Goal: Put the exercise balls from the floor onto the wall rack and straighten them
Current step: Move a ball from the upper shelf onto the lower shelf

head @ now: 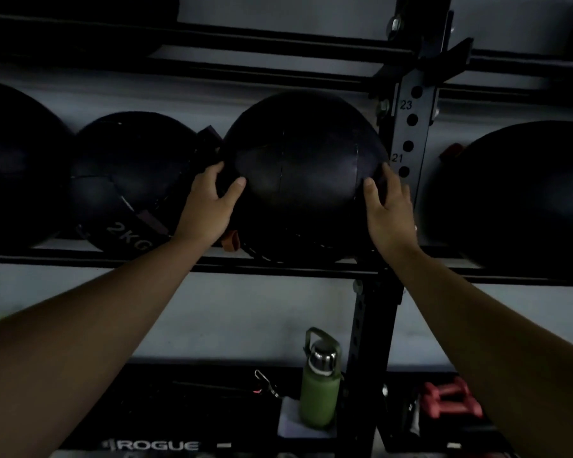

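Both bare forearms reach up from the near edge. Fingers of the left hand [209, 206] and right hand [389, 209] are spread and pressed on opposite sides of a black exercise ball [303, 173], which sits on the wall rack [278, 267] rail beside the numbered upright [407, 133]. A 2 kg ball [129, 180] touches its left side. Below stands a green bottle [320, 388].

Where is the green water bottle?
The green water bottle stands low in the head view, right of centre, just left of the black rack post, below the ball both hands hold.
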A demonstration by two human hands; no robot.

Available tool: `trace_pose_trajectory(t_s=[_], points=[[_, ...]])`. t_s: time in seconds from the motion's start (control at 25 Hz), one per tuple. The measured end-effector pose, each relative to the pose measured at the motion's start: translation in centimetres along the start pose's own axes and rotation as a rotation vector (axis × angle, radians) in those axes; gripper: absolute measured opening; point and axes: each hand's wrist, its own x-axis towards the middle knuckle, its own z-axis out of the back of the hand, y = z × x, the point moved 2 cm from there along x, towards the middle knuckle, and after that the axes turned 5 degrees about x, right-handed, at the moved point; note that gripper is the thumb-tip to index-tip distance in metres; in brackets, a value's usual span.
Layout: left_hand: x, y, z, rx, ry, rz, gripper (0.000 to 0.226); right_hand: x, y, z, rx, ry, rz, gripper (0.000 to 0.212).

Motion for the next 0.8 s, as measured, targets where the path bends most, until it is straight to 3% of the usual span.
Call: trace_pose_trajectory(t_s=[0.12,0.28,0.52,0.8], points=[[-2.8,1.6,0.0,0.043,0.010,-0.026,0.032,-3.4,-1.0,0.3,-0.036,0.018,-0.022,0.060],[-4.3,2.7,0.0,0.099,0.210,-0.113,0.011,-6.6,-1.2,0.7,-0.155,0.017,-0.087,0.053],[-6.7,2.3,-1.5,0.004,0.493,-0.228,0.017,-11.1,0.6,1.0,-0.328,-0.051,-0.175,0.046],[-20.1,6.7,-8.3,0.102,1.041,-0.261,0.025,-31.5,-5.1,6.4,-0.594,0.026,-0.537,0.033]])
